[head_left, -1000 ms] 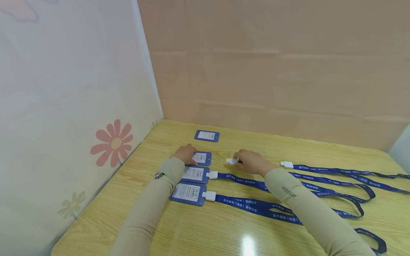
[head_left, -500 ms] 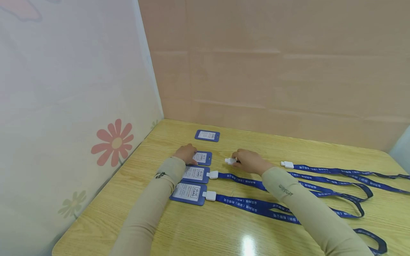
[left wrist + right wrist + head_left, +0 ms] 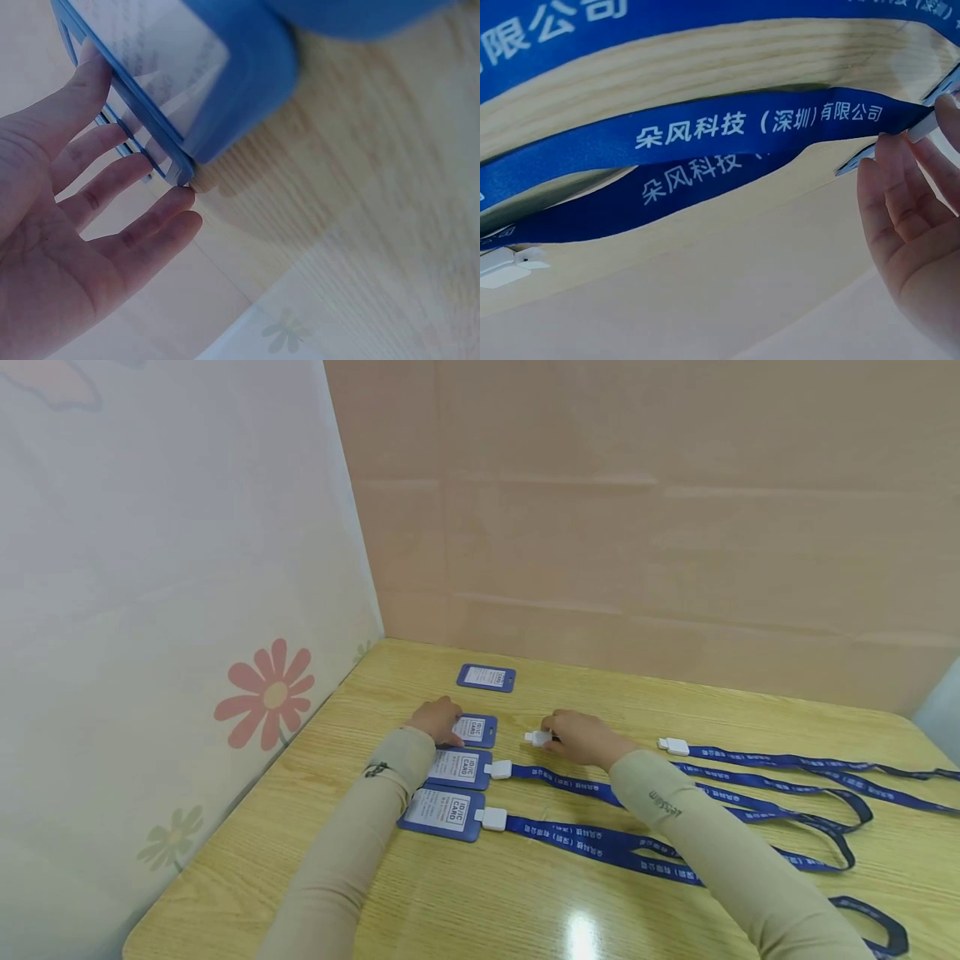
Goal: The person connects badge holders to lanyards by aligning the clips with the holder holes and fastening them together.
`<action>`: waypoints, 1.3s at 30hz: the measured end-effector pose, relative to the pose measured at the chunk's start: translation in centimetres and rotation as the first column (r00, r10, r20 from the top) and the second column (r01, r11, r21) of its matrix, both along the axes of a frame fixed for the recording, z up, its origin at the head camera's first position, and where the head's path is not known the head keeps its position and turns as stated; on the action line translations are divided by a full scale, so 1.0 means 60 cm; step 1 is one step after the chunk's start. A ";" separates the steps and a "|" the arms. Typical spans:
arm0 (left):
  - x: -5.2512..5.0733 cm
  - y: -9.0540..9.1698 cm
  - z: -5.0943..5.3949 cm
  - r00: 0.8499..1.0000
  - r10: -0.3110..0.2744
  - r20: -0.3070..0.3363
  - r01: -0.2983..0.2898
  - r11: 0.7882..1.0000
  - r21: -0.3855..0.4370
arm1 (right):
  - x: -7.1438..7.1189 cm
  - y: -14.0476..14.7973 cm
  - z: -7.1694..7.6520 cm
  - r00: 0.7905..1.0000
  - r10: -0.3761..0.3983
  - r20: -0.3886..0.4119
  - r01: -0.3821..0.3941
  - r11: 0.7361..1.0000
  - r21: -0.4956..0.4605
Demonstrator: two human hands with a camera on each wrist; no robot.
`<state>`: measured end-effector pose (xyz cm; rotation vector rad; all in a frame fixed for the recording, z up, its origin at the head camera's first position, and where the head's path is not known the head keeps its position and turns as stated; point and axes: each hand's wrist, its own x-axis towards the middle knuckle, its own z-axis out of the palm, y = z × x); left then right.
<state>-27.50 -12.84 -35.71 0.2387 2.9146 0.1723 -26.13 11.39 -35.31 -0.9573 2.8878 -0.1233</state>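
In the head view my left hand point(image 3: 433, 722) grips the left end of a blue ID card holder point(image 3: 474, 731) lying on the table. Its thumb lies along the near edge, and in the left wrist view the fingers reach round the far side of the holder point(image 3: 180, 171). To the right, my right hand point(image 3: 588, 739) pinches the white clip point(image 3: 536, 738) of a blue lanyard. A short gap separates this clip from the holder's slotted end. In the right wrist view the printed strap point(image 3: 705, 135) trails away from the fingers.
Nearer me lie two card holders point(image 3: 456, 768) point(image 3: 442, 814) with lanyard clips point(image 3: 492, 819) at their slots. Another holder point(image 3: 486, 677) lies farther back. A loose lanyard point(image 3: 750, 755) stretches right, its clip point(image 3: 673, 746) pointing left. Walls border the table point(image 3: 420, 893) behind and left.
My right hand has shifted slightly left, bringing the clip a little closer to the card holder. My left hand keeps its place on the holder.
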 end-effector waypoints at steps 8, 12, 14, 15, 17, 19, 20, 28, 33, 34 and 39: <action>-0.001 -0.001 -0.007 1.000 0.020 0.010 -0.020 1.000 0.018 | -0.001 -0.008 -0.003 1.000 -0.019 0.023 0.019 1.000 0.007; -0.004 -0.001 -0.011 1.000 0.015 0.003 -0.015 1.000 0.011 | -0.001 -0.010 -0.004 1.000 -0.019 0.024 0.019 1.000 0.019; -0.006 -0.001 -0.012 1.000 0.008 -0.002 -0.008 1.000 0.003 | 0.000 -0.012 -0.003 0.999 -0.019 0.029 0.018 1.000 0.023; -0.006 -0.001 -0.012 1.000 0.006 -0.003 -0.006 1.000 -0.001 | 0.000 -0.012 -0.003 0.999 -0.019 0.031 0.019 1.000 0.021; -0.007 0.001 -0.011 1.000 0.008 -0.003 -0.008 1.000 0.000 | -0.001 -0.013 -0.003 0.999 -0.024 0.034 0.023 1.000 0.020; -0.007 0.001 -0.010 1.000 0.009 -0.003 -0.009 1.000 0.001 | -0.002 -0.013 -0.003 0.999 -0.026 0.030 0.025 1.000 0.017; -0.007 0.002 -0.010 1.000 0.011 0.000 -0.011 1.000 0.003 | -0.002 -0.014 -0.003 0.999 -0.028 0.027 0.028 0.999 0.015; -0.006 0.006 -0.010 1.000 0.016 0.011 -0.017 0.999 0.029 | -0.006 -0.022 -0.013 0.998 -0.058 0.027 0.057 0.998 0.006; -0.008 0.007 -0.011 1.000 0.015 0.005 -0.015 1.000 0.023 | -0.005 -0.024 -0.017 0.998 -0.061 0.009 0.061 0.998 0.002; -0.007 0.006 -0.011 1.000 0.014 0.002 -0.014 1.000 0.023 | -0.005 -0.024 -0.018 0.998 -0.061 0.004 0.061 0.998 0.001; -0.008 0.005 -0.010 1.000 0.011 -0.001 -0.011 1.000 0.023 | -0.008 -0.025 -0.022 0.998 -0.058 0.000 0.058 0.998 0.000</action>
